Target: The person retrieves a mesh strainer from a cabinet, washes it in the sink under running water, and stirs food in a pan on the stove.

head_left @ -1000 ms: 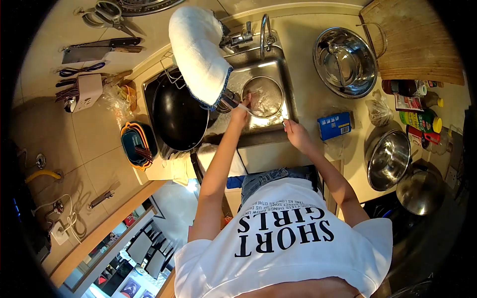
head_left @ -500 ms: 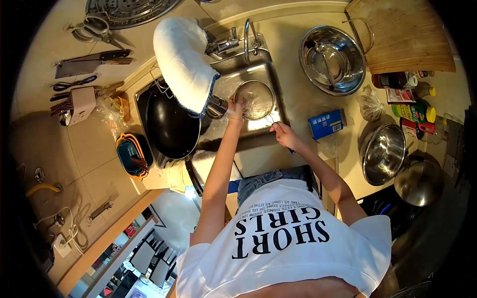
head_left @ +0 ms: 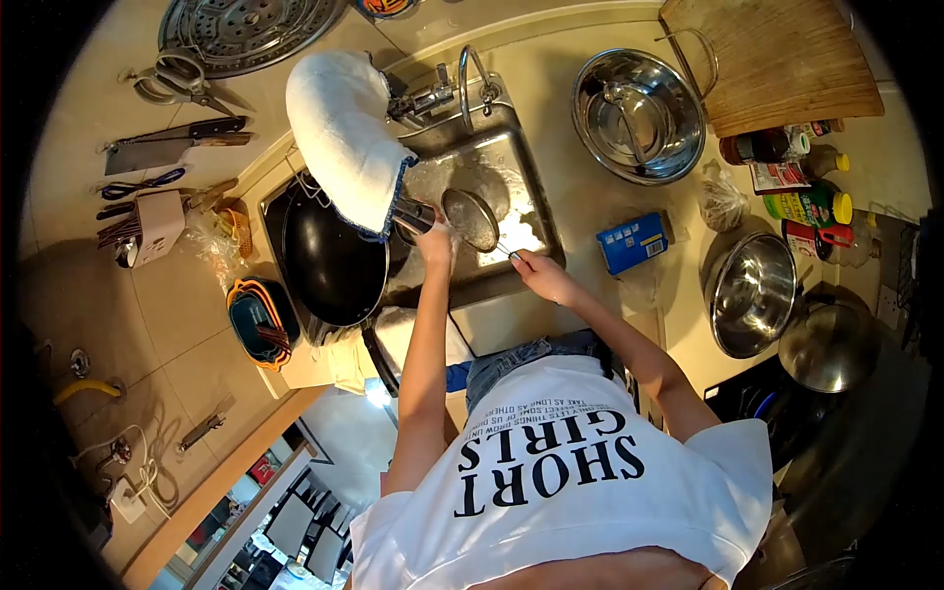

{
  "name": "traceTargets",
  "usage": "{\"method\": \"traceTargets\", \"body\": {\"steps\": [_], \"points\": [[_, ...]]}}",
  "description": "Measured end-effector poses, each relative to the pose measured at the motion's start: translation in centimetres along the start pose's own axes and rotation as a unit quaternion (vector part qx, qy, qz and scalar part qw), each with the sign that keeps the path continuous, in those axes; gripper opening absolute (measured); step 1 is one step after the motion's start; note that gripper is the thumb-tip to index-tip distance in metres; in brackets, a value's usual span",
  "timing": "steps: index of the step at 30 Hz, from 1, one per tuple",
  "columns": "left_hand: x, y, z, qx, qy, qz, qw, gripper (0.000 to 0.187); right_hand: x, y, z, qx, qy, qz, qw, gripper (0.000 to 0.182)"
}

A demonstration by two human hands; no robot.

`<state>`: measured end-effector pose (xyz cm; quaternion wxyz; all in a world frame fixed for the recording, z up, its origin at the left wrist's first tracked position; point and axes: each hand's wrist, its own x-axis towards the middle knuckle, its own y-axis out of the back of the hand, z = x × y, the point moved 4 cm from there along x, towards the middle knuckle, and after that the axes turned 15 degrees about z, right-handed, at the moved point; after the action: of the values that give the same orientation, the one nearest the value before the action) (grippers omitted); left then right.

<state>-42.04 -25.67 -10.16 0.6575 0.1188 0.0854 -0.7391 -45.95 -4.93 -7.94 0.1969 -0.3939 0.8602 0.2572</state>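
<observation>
Over the metal sink [head_left: 546,221], my right hand [head_left: 544,275] is closed on the handle of a round mesh strainer [head_left: 470,220], which is tilted. My left hand [head_left: 436,243] is at the dark metallic faucet spout [head_left: 413,215], to the left of the strainer; its fingers look wrapped round the spout's end. A white cloth with a blue edge [head_left: 344,138] covers the faucet body above it. A black wok [head_left: 334,256] rests left of the sink.
Right of the sink are a steel pot [head_left: 639,118], a blue box [head_left: 632,244], a steel bowl [head_left: 754,295], bottles [head_left: 806,205] and a wooden board [head_left: 772,64]. Nested bins [head_left: 261,324] stand left. A cleaver [head_left: 147,154] hangs on the wall.
The strainer has tilted, and my right hand has shifted left with it. My left hand has moved from the strainer's rim to the faucet spout. The view has shifted slightly.
</observation>
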Motion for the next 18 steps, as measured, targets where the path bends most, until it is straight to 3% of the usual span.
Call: {"method": "traceTargets", "body": {"steps": [1, 3, 4, 5, 7, 8, 11, 12, 13, 15, 16, 18], "points": [[0.1, 0.4, 0.0, 0.000, 0.000, -0.002, 1.000, 0.017, 0.0, -0.1, -0.1, 0.001, 0.000, 0.001, 1.000, 0.026], [0.7, 1.9, 1.0, 0.243, -0.121, 0.002, 0.962, 0.015, 0.0, -0.3, -0.1, -0.029, 0.004, 0.004, 1.000, 0.027], [0.8, 2.5, 1.0, 0.348, -0.040, -0.076, 0.934, 0.029, 0.0, -0.4, 0.0, -0.028, 0.004, 0.004, 1.000, 0.027], [0.5, 2.8, 1.4, 0.348, -0.041, -0.076, 0.933, 0.029, 0.0, -0.6, 0.0, -0.026, 0.017, 0.004, 1.000, 0.028], [-0.1, 3.2, 1.7, 0.056, 0.076, -0.057, 0.994, 0.026, -0.1, -0.8, -0.1, -0.023, 0.029, 0.003, 0.999, 0.029], [0.1, 3.7, 1.9, 0.122, 0.042, -0.060, 0.990, 0.023, -0.2, -0.8, -0.3, -0.014, 0.040, 0.008, 0.999, 0.029], [0.9, 5.6, 1.1, 0.131, 0.001, -0.045, 0.990, 0.023, -0.4, -1.2, -0.6, -0.012, 0.086, 0.039, 0.995, 0.029], [1.2, 6.9, 0.0, 0.089, 0.058, -0.023, 0.994, 0.022, -0.4, -1.3, -0.7, -0.019, 0.119, 0.063, 0.991, 0.029], [1.2, 7.9, -0.9, 0.089, 0.058, -0.023, 0.994, 0.022, -0.2, -1.5, -0.6, -0.019, 0.119, 0.063, 0.991, 0.029], [1.0, 10.1, -3.0, 0.057, 0.177, 0.033, 0.982, 0.022, 0.3, -2.9, -0.6, 0.168, 0.083, -0.097, 0.978, 0.026], [0.5, 10.5, -2.9, 0.057, 0.176, 0.036, 0.982, 0.022, 0.0, -2.4, -1.9, 0.168, 0.083, -0.099, 0.977, 0.026], [-1.2, 11.3, -3.7, 0.004, 0.272, 0.063, 0.960, 0.022, -0.8, -2.0, -3.7, 0.255, -0.033, -0.159, 0.953, 0.025]]}}
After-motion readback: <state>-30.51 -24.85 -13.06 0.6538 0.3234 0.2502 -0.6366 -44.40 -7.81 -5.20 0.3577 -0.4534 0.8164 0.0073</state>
